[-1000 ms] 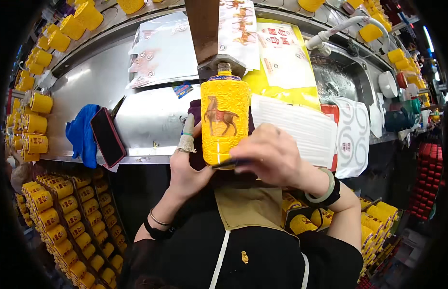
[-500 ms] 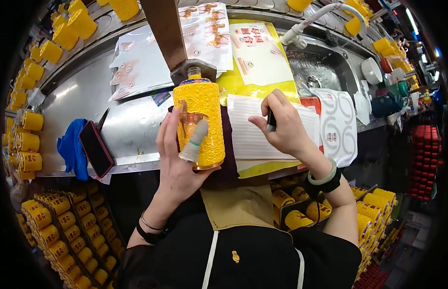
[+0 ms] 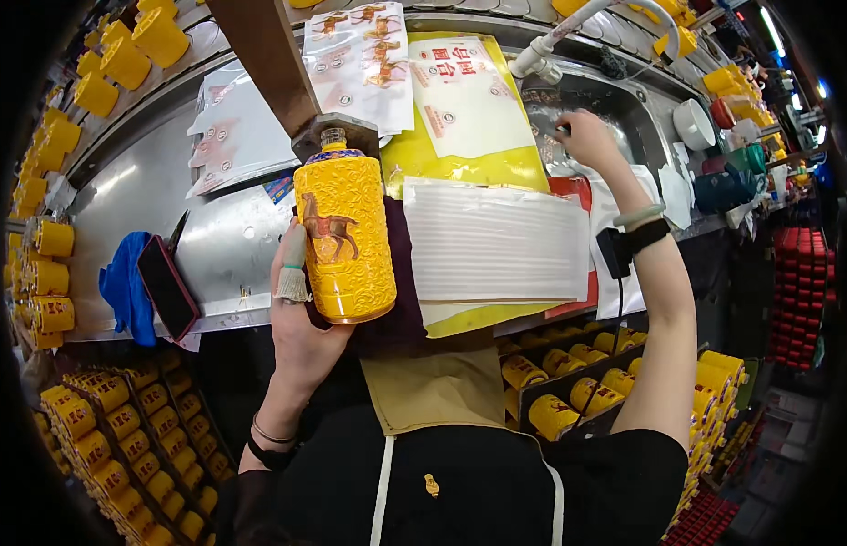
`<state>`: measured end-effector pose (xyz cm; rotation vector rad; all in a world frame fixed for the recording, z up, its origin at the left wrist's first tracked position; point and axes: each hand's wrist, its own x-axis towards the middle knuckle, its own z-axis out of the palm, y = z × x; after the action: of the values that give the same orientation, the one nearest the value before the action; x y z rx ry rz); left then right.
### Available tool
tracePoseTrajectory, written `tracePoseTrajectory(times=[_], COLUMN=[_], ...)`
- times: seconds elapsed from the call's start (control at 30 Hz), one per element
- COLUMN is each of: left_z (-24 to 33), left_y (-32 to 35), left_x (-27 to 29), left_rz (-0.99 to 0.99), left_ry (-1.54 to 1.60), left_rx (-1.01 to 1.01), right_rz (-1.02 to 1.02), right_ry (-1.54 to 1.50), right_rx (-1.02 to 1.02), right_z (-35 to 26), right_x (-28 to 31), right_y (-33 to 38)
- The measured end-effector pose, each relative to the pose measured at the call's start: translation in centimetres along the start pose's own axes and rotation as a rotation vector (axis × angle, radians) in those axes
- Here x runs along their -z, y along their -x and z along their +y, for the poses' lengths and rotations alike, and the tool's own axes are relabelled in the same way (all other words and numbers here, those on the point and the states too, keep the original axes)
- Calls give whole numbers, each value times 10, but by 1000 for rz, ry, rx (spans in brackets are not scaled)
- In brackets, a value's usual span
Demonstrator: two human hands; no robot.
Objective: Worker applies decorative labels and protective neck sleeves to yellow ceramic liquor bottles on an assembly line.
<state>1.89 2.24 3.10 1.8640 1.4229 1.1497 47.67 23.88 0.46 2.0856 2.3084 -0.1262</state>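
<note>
My left hand is closed round the lower left side of a yellow embossed bottle. A cloth-like cover sits on its thumb. The bottle leans slightly, its open clear glass neck by the metal plate of a post. A brown horse decal shows on its front. Over the sink, at the right, my right hand is closed with a small dark tool poking from its fingers. The tool's kind cannot be made out. Between the hands lies a white sheet with lined strips.
A brown post with a metal plate rises behind the bottle. Printed decal sheets lie at the back. A white faucet arches over the sink. A phone and blue glove lie left. Crated yellow bottles stand below.
My right hand has moved from above the lined sheet to the sink, far right, carrying the dark tool. My left thumb has come off the bottle's front, uncovering the horse decal.
</note>
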Motion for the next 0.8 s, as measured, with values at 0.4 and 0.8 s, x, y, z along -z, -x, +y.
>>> tracePoseTrajectory(times=[0.4, 0.8], left_z=[5, 2], left_y=[-1, 2], left_x=[-2, -9], left_rz=[12, 37], left_ry=[84, 218], left_rx=[46, 59], right_rz=[-92, -85], right_ry=[0, -178], right_rx=[-161, 10], right_z=[19, -1], right_x=[-56, 67], right_y=[-71, 43])
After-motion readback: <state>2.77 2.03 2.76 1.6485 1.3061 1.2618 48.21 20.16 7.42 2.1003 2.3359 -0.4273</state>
